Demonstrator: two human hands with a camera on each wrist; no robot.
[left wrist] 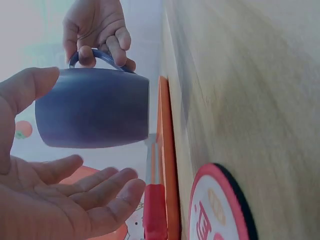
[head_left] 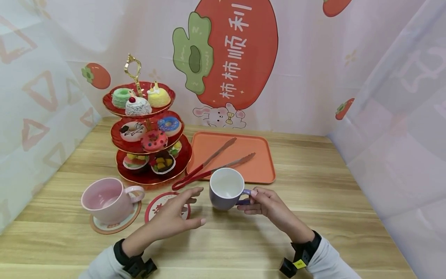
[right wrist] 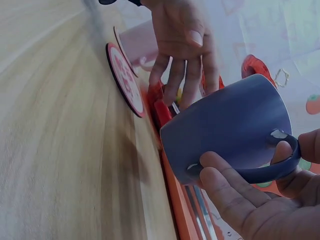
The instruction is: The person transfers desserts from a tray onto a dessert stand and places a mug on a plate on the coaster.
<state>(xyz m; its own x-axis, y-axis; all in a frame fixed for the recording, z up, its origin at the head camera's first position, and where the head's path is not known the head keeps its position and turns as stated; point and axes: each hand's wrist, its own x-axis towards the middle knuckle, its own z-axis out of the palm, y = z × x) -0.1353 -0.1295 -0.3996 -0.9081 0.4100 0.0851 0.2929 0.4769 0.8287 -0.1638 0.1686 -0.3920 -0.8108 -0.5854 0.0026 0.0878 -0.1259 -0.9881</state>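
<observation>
My right hand (head_left: 249, 197) pinches the handle of a lilac mug (head_left: 226, 188), held a little above the wooden table and tilted toward me; it looks empty. The same mug (right wrist: 230, 127) fills the right wrist view, my fingers (right wrist: 235, 192) curled round its handle. My left hand (head_left: 196, 205) is open, palm toward the mug, fingers spread over a round red coaster (head_left: 156, 204). In the left wrist view the left hand (left wrist: 70, 200) is just short of the mug (left wrist: 95, 107), not touching it.
A pink mug (head_left: 104, 198) stands on its own coaster at the left. Behind it is a red three-tier stand (head_left: 150, 176) of cakes. An orange tray (head_left: 258, 170) carries red-handled tongs (head_left: 209, 162). Printed curtains wall the table on three sides.
</observation>
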